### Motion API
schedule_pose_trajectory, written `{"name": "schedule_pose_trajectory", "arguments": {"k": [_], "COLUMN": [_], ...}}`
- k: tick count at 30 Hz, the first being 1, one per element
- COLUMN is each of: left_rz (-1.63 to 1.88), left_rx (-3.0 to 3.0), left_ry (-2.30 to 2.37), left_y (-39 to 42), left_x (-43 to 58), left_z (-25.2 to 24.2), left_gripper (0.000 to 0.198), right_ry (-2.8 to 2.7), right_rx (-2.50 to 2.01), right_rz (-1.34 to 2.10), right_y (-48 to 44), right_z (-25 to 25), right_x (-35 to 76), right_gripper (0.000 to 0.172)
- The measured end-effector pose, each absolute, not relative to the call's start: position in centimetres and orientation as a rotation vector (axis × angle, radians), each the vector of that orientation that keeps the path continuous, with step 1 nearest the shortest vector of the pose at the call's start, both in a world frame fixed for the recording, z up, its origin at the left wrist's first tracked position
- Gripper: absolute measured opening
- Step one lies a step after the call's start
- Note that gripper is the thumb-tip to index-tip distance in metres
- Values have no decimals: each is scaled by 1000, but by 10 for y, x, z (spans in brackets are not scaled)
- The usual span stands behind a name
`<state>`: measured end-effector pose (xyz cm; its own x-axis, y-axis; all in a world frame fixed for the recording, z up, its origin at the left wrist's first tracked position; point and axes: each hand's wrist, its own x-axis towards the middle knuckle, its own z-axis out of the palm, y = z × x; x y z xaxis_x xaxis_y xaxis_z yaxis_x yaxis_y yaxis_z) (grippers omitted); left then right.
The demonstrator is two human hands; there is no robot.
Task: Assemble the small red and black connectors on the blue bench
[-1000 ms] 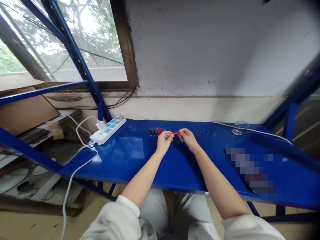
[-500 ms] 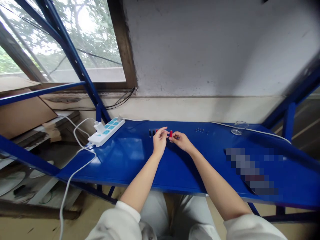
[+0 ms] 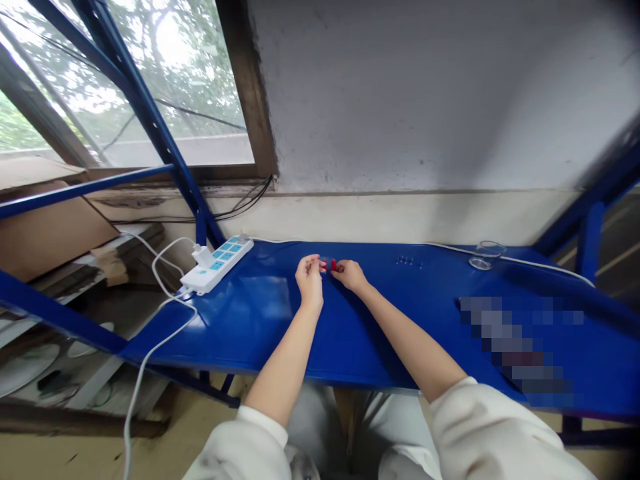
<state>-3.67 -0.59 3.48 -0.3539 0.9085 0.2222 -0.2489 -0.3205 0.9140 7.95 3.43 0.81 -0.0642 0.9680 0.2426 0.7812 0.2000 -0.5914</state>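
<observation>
Pinching a red cylinder (image 3: 334, 265) between thumb and fingers, the person's right hand (image 3: 349, 275) is low over the blue table (image 3: 360, 340). The cylinder sits at that hand's fingertips, on the side facing the left hand (image 3: 310, 277), and seems roughly upright; its lower part is too small and too covered to make out. The left hand is near the right one, its fingers bent, and a second red piece (image 3: 324, 266) shows right at its fingertips. Whether the left hand grips this piece or is merely close to it cannot be told. Both red things lie in the narrow space between the two hands.

To the right of the right hand, and a little farther from the person, several tiny parts (image 3: 404, 260) are set out, too small to identify. Past them on the same side is a clear cup (image 3: 481, 264). Well to the right of the right hand and nearer the person, a pixelated patch (image 3: 510, 340) hides whatever is there. Well to the left of the left hand, a white power strip (image 3: 217, 265) lies slanted, and a white cord (image 3: 129, 420) hangs past the table's edge. Beyond both hands rises a grey wall (image 3: 400, 100).
</observation>
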Motion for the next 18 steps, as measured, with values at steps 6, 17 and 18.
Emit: {"name": "schedule_pose_trajectory", "arguments": {"k": [6,17,18], "left_rz": [1734,1129,1106], "left_rx": [1071,2186,2219], "left_ry": [1125,1363,1363], "left_y": [-4,-18,-20], "left_x": [-36,-23,-22], "left_z": [32,16,15], "left_gripper": [14,33,34], "right_ry": [-1936,-1652,-1612], "right_rx": [-1759,-1620,-1596], "right_rz": [373,332,313], "right_y": [35,-18,-20], "right_z": [8,18,19], "right_x": [78,117,119], "right_gripper": [12,16,17]}}
